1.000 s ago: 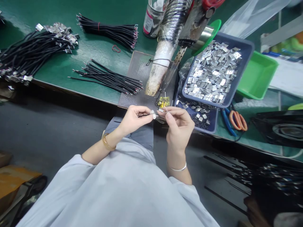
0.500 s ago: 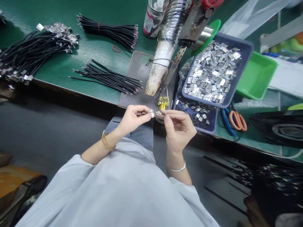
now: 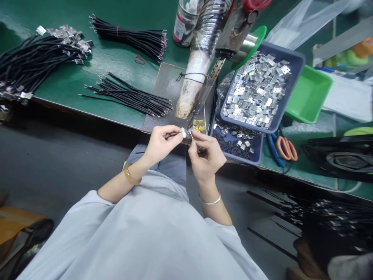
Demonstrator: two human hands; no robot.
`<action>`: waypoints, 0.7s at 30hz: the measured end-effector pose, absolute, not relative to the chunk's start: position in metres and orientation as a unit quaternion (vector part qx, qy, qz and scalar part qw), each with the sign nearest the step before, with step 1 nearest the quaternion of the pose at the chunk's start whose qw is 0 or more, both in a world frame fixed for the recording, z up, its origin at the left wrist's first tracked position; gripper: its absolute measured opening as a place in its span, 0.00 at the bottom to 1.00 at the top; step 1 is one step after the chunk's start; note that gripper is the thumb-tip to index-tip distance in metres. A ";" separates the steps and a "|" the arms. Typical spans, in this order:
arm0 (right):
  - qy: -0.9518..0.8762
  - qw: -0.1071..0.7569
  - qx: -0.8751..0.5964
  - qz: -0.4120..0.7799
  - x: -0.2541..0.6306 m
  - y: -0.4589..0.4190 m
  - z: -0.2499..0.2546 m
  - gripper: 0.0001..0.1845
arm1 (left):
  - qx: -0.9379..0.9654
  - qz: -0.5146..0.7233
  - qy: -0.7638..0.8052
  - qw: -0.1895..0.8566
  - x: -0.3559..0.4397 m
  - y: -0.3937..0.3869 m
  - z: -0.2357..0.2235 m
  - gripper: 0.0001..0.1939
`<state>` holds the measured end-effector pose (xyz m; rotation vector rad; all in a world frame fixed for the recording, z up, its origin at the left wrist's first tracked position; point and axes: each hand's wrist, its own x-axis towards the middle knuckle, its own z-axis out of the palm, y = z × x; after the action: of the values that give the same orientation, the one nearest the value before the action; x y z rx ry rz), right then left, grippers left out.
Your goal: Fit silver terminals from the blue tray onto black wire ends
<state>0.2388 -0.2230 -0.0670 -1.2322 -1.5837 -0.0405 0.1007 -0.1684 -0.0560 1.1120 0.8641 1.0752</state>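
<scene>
My left hand (image 3: 161,146) is closed in a pinch on a thin black cable, mostly hidden by the fingers. Something whitish covers or sits at its fingertips; I cannot tell which. Close by on the right, my right hand (image 3: 206,155) pinches a thin silvery strand (image 3: 191,135), which points toward the left fingertips. Both hands are over my lap at the bench edge, just in front of a yellow piece (image 3: 198,127) beneath the soldering iron (image 3: 211,77). Loose black cables (image 3: 128,95) lie on the bench to the left.
A blue tray of metal connector shells (image 3: 256,93) overlaps a lower blue tray (image 3: 233,149) at right. Beyond are a green bin (image 3: 309,93) and orange-handled pliers (image 3: 287,147). A wrapped duct (image 3: 195,74) slants over the bench. Cable bundles (image 3: 131,37) lie at back left.
My right hand has shifted left and turned, its fingers now more curled, with the silvery strand visible at its fingertips. The left hand keeps its pinch. The whole view has shifted slightly.
</scene>
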 end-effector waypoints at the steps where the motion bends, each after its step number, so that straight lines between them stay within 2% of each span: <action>1: -0.676 0.527 -0.514 -0.037 0.239 -0.222 -0.067 0.08 | 0.492 0.471 0.380 0.625 0.101 -0.168 -0.056 0.09; 8: -0.715 0.481 -0.495 -0.110 0.240 -0.216 -0.064 0.12 | 0.517 0.486 0.410 0.572 0.106 -0.165 -0.055 0.08; 21: -0.721 0.469 -0.491 -0.140 0.240 -0.209 -0.061 0.11 | 0.520 0.489 0.419 0.562 0.107 -0.162 -0.049 0.08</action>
<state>0.2401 -0.2090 -0.0612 -1.2050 -1.7666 -0.3432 0.1068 -0.1616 -0.0487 1.2243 0.9864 1.1506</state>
